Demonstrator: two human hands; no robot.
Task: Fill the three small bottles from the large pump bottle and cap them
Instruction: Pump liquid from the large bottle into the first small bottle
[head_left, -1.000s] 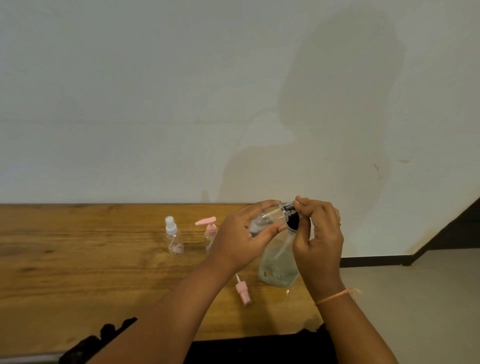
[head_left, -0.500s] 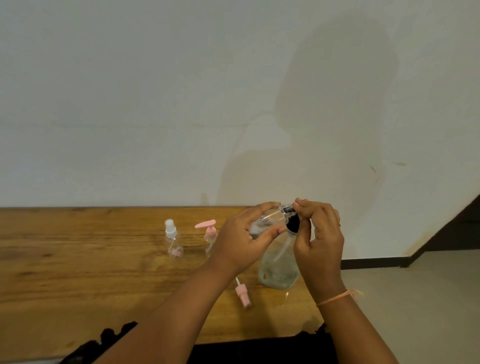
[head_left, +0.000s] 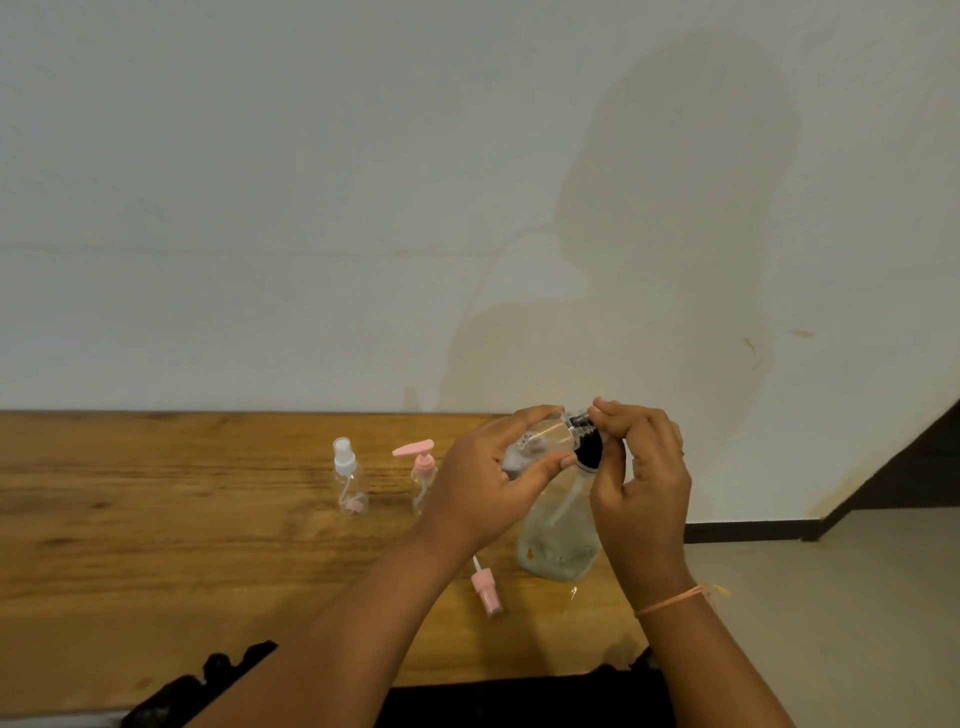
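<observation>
My left hand grips a small clear bottle, tilted sideways with its mouth against the black pump head of the large clear pump bottle. My right hand curls round that pump head, fingertips on top of it. The large bottle stands on the wooden table near its right end. A small bottle with a white spray cap and a small bottle with a pink pump cap stand upright to the left. A loose pink cap lies on the table below my left wrist.
A white wall rises right behind the table. The table's right edge lies just past the large bottle, with grey floor beyond. Dark cloth shows at the table's near edge.
Hardly anything differs: both hands stay on the small bottle and the pump head. The view has shifted slightly.
</observation>
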